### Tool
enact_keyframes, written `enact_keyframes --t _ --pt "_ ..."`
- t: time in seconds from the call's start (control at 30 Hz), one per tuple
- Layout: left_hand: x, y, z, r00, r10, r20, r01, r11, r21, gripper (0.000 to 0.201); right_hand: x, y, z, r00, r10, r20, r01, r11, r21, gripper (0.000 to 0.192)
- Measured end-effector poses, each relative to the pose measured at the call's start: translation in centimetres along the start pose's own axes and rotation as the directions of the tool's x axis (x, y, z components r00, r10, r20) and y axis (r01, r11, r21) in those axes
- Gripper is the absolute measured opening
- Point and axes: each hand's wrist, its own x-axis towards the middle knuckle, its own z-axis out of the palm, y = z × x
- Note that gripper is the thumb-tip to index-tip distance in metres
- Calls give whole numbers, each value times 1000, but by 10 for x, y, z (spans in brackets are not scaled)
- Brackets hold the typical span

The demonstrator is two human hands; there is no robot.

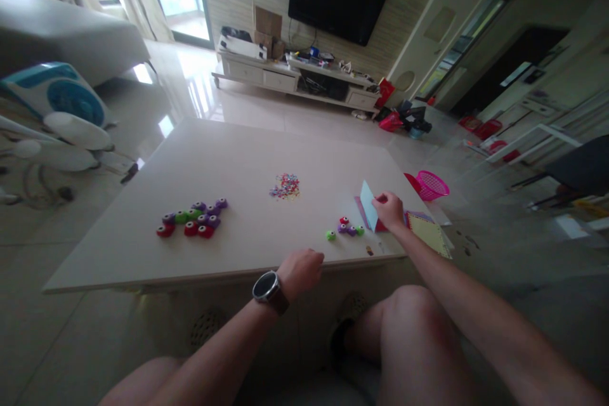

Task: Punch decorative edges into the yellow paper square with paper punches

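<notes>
My right hand (389, 209) pinches the upper edge of a light blue sheet of paper (369, 204), which stands tilted above a pinkish-red sheet (360, 210). Near the table's front edge, my left hand (301, 271) has its fingers curled in. Whatever may be inside them is hidden; a watch (266, 287) is on that wrist. Between the hands sit several small craft punches in red, purple and green, among them a green punch (330, 236). A brown oval piece (370, 250) lies close by.
Another group of purple, green and red punches (191, 228) stands on the left of the white table (247, 152). A heap of tiny coloured paper bits (285, 186) lies mid-table. Coloured sheets (428, 232) overlap at the right edge, with a pink basket (432, 185) beyond.
</notes>
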Motion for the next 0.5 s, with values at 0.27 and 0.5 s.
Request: enact_keyframes --t 0.27,0.5 --pt "23 -16 -41 913 -405 -54 121 393 -912 40 -109 -118 -7 753 -657 -10 628 715 305 13" --pt "9 -62 -38 755 -560 -340 225 710 -668 52 -159 -151 53 493 -828 266 772 558 305 9"
